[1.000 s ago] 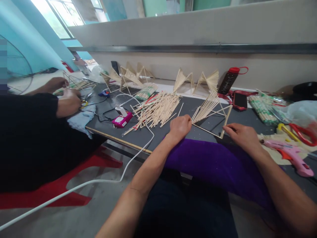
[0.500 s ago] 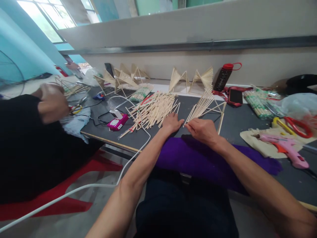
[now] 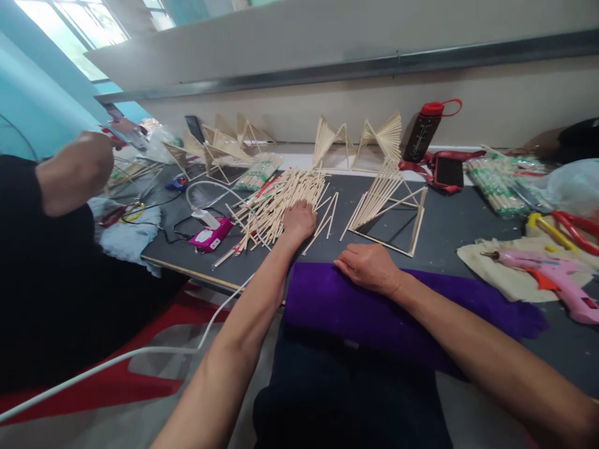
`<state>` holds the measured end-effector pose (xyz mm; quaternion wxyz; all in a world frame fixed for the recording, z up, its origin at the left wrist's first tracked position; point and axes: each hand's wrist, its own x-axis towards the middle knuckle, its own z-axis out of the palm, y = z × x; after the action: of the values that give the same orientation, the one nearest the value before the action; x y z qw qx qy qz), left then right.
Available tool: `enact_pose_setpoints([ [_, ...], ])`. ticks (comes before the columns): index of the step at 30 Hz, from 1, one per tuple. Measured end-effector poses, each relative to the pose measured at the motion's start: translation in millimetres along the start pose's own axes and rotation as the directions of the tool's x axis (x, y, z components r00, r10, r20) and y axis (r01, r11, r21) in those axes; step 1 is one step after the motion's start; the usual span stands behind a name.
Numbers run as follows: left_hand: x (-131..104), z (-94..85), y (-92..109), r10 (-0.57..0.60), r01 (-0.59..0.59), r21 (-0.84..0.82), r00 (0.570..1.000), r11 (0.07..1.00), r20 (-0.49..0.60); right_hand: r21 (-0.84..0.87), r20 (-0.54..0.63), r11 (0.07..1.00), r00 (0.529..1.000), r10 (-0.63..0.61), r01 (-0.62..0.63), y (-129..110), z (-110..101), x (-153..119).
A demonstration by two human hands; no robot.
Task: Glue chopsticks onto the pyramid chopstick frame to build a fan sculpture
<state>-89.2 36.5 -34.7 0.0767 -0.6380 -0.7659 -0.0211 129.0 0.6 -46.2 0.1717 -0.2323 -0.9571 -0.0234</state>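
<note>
My left hand rests on the right side of a heap of thin wooden sticks; its fingers are bent down among them, and what they hold, if anything, is hidden. My right hand lies with curled fingers on the purple cloth at the table's front edge; anything inside it is too small to tell. Just beyond it stands a partly fanned stick frame, touched by neither hand. A few loose sticks lie between the heap and the frame.
Finished-looking twisted stick frames stand at the back, beside a dark bottle. A pink glue gun lies on a beige cloth at right. A magenta power box and white cable are at left. Another person's hand is at far left.
My left hand has moved left onto the stick heap. My right hand has drawn back from the stick frame onto the purple cloth. The other person's hand has shifted left.
</note>
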Motion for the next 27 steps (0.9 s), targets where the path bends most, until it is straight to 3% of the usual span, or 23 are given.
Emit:
enact_pose_setpoints([
  [9, -15.6, -1.4, 30.3, 0.107, -0.108, -0.094, 0.994, 0.99, -0.019, 0.056, 0.054, 0.998, 0.999, -0.007, 0.004, 1.1, -2.0, 0.5],
  [14, -15.1, -7.8, 15.9, -0.079, 0.067, -0.118, 0.993, 0.991, -0.094, 0.106, 0.088, 0.994, 0.996, 0.004, -0.013, 3.1, -2.3, 1.3],
  [19, -15.5, -7.9, 3.3, -0.111, 0.102, -0.099, 0.99, 0.99, -0.086, 0.125, 0.094, 0.992, 0.996, 0.005, -0.017, 4.8, -0.5, 0.6],
  [27, -14.5, -6.2, 9.3, 0.043, -0.041, -0.095, 0.999, 0.995, 0.025, 0.184, 0.101, 0.982, 0.995, 0.017, -0.036, 6.9, -0.9, 0.5],
])
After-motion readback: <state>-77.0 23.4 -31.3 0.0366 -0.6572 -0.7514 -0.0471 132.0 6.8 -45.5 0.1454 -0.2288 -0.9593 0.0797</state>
